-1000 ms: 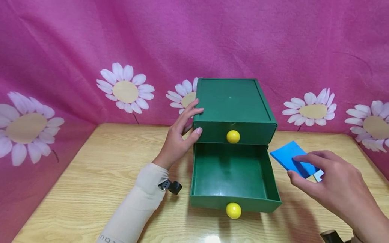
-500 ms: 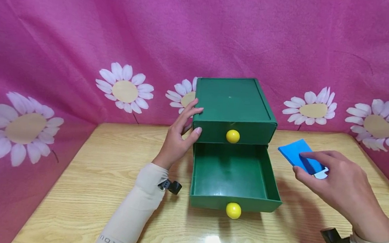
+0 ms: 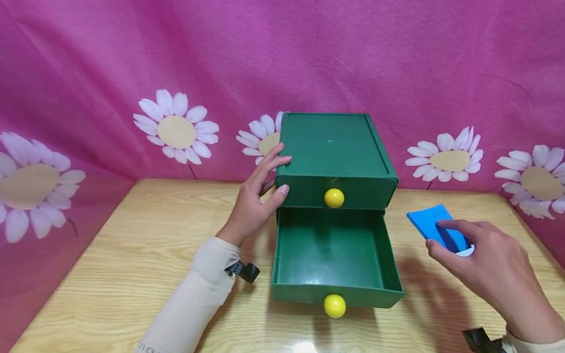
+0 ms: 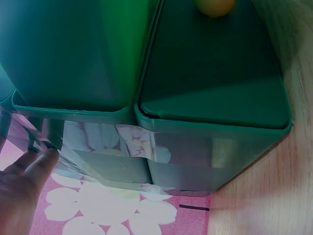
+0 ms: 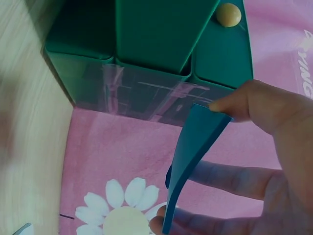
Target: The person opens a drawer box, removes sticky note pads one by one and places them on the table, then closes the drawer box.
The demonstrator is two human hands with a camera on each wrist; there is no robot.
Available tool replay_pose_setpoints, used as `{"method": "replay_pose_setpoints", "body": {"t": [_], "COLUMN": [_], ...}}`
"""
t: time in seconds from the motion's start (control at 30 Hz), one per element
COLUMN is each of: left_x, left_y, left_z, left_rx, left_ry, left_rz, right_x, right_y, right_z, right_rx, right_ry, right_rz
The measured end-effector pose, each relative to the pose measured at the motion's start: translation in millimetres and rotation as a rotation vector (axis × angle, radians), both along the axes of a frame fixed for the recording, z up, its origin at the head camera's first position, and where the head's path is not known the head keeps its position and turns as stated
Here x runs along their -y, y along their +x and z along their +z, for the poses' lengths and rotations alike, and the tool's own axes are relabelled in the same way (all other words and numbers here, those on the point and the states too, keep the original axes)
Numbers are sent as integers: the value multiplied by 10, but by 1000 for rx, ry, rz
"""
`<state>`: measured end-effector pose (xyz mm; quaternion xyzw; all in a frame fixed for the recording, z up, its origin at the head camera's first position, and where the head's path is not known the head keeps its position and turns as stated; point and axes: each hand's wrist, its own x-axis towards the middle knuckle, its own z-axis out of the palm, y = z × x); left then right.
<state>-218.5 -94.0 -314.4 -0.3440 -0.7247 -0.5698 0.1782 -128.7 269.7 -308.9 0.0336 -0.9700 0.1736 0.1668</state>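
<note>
Two hands in use: with our left hand point(image 3: 250, 206), fingers spread, we touch the left edge of the cabinet point(image 3: 334, 144); with our right hand point(image 3: 497, 271) we pinch the blue sheet point(image 3: 427, 219) between thumb and fingers. The drawer point(image 3: 299, 293) stands extended left of these.

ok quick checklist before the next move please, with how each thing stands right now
1. Right hand gripping the blue piece: ok.
2. Middle drawer pulled out: ok.
3. Top drawer shut: ok.
4. Left hand touching the cabinet: ok.
5. Blue piece over the middle drawer: not ok, it's off to the right.
6. White bit separate from the blue piece: cannot tell, mostly hidden.
</note>
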Motion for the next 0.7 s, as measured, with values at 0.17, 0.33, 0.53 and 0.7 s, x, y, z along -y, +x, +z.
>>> {"method": "replay_pose_setpoints", "body": {"t": [0.17, 0.33, 0.53, 0.7], "left_x": [8, 1, -8, -10], "left_y": [-11, -6, -7, -4], "left_z": [-4, -4, -8, -7], "left_rx": [-2, -7, -2, -2], "left_ry": [-1, -6, -2, 4], "left_rz": [-3, -3, 0, -1], "right_x": [-5, -33, -85, -139], "right_y": [-33, -55, -109, -163], "right_z": [-31, -64, -101, -136], "right_rx": [74, 99, 120, 139], "right_ry": [14, 21, 23, 12], "right_rz": [-23, -28, -23, -22]}}
